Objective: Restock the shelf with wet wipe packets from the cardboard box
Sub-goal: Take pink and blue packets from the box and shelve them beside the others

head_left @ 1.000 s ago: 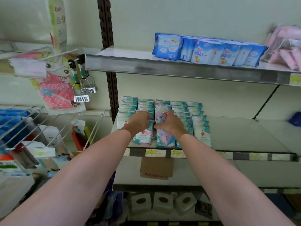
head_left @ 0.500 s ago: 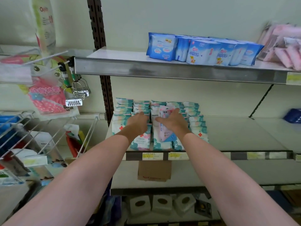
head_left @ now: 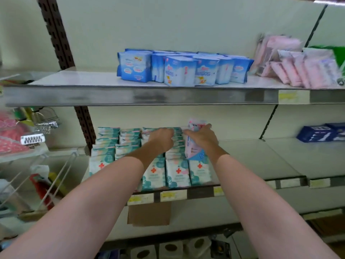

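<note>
We're gripping a pink packet [head_left: 194, 144] in our right hand [head_left: 202, 139], fingers curled round it above the shelf [head_left: 252, 161]. Our left hand [head_left: 161, 140] is pressing curled fingers onto the teal packets [head_left: 177, 172]; whether it's grasping one, we can't tell.

Middle shelf [head_left: 252, 161], teal wipe packets [head_left: 177, 172] in rows

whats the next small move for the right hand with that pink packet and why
Probably lower the pink packet into the rows of teal wipe packets below it. The right hand grips it above them, and the left hand rests on the neighbouring rows.
</note>
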`<move>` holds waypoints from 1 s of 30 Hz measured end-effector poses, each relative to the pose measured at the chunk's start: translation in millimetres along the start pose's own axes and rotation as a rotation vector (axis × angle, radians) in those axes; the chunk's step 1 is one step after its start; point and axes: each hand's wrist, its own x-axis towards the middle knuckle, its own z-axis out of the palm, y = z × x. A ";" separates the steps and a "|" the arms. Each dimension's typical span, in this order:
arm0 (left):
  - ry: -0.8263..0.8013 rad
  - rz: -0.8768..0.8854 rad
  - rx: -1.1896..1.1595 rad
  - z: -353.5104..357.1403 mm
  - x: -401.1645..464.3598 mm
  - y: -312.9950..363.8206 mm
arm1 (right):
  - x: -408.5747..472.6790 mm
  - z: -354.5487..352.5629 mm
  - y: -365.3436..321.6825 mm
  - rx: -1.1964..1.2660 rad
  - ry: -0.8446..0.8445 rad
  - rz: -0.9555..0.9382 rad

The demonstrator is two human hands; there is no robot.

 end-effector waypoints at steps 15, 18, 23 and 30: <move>-0.034 -0.021 0.014 34.7 96.5 132.2 | 130.1 -45.6 96.5 -0.058 -0.045 -0.010; -0.028 -0.068 0.014 38.2 103.1 136.5 | 145.4 -34.6 93.3 0.001 -0.043 -0.028; -0.050 -0.134 0.047 34.2 109.6 138.7 | 166.9 -20.6 83.8 -0.020 -0.130 -0.066; -0.088 -0.195 0.072 35.2 115.6 141.6 | 186.5 -9.8 106.5 -0.140 -0.207 -0.197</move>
